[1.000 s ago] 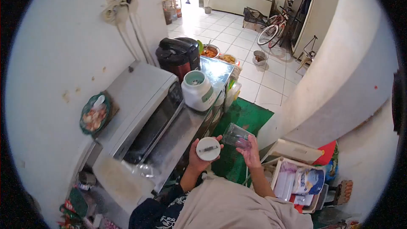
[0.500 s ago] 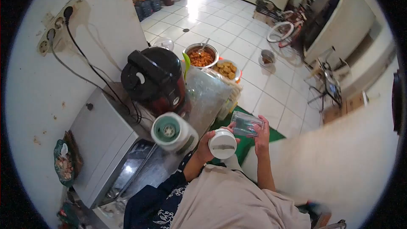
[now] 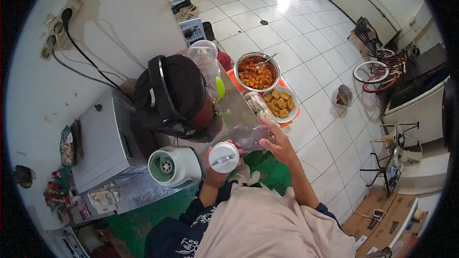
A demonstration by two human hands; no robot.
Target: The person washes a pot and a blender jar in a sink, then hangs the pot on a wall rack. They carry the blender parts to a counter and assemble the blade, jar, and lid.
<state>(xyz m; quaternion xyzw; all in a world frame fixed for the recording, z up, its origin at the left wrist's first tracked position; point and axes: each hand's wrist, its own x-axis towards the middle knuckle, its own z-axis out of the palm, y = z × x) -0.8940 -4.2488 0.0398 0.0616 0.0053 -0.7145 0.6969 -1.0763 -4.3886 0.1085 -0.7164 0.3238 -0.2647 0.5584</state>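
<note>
My left hand (image 3: 215,169) is wrapped around a white round container (image 3: 224,155) with a flat lid and a grey strip across its top. Just to the right, a clear see-through container (image 3: 248,137) lies sideways between the spread thumb and fingers of my right hand (image 3: 281,145). Its outline is faint and slightly blurred. Left of my hands, a white and green thermos flask (image 3: 184,167) stands with its green top facing me. Behind that is a black and dark red rice cooker (image 3: 174,98), a bright green spoon (image 3: 220,88) beside it.
Past the table edge are a metal pot of orange-red food (image 3: 258,74) with a spoon in it and a plate of fried pieces (image 3: 279,104). A grey metal box (image 3: 103,138) stands left. A bucket (image 3: 343,96), bicycle (image 3: 377,71) and folded chair (image 3: 394,155) are on the tiled floor.
My view has shifted, bringing more floor and the cardboard into sight. Both hands with the white and clear containers have moved left in view, and the clear one now lies nearer the table.
</note>
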